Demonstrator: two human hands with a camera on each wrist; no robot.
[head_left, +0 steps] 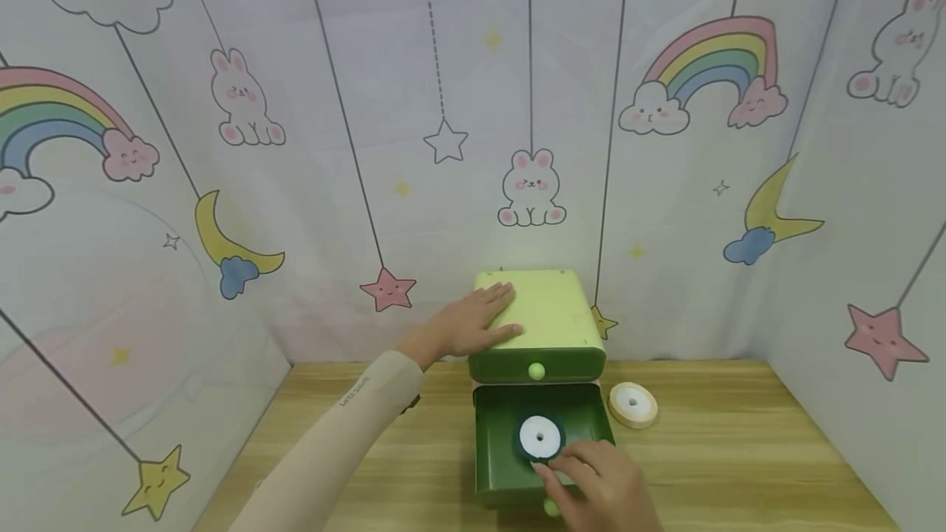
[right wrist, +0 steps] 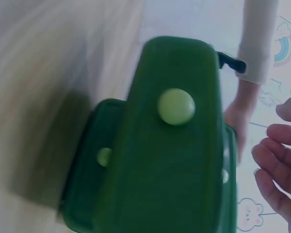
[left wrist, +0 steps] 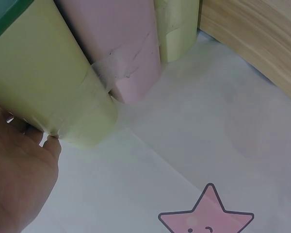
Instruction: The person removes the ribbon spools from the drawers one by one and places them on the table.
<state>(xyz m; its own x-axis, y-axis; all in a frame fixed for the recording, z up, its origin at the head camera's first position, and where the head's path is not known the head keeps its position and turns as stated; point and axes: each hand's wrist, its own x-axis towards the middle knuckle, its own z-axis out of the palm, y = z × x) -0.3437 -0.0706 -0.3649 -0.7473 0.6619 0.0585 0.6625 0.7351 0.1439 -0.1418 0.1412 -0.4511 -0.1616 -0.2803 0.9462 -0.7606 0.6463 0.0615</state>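
My left hand [head_left: 476, 323] lies with spread, straight fingers on the light green top of a small drawer cabinet [head_left: 550, 306]. In the left wrist view, its fingertips touch the cabinet's [left wrist: 53, 87] outer face. Below the top drawer, a dark green drawer [head_left: 491, 450] is pulled out. A ribbon spool [head_left: 540, 437] with a white centre and dark rim is at this drawer. Over the drawer's front, my right hand [head_left: 602, 487] has its fingertips right at the spool's near edge. In the right wrist view, that hand [right wrist: 281, 160] has loosely bent fingers with a gap at the thumb.
A cream ribbon spool [head_left: 633, 405] lies on the wooden table [head_left: 709, 450], right of the cabinet. Closed drawers with round knobs sit on either side of the pulled-out one in the right wrist view. Behind the cabinet hangs a printed cloth [head_left: 458, 212], with more at both sides.
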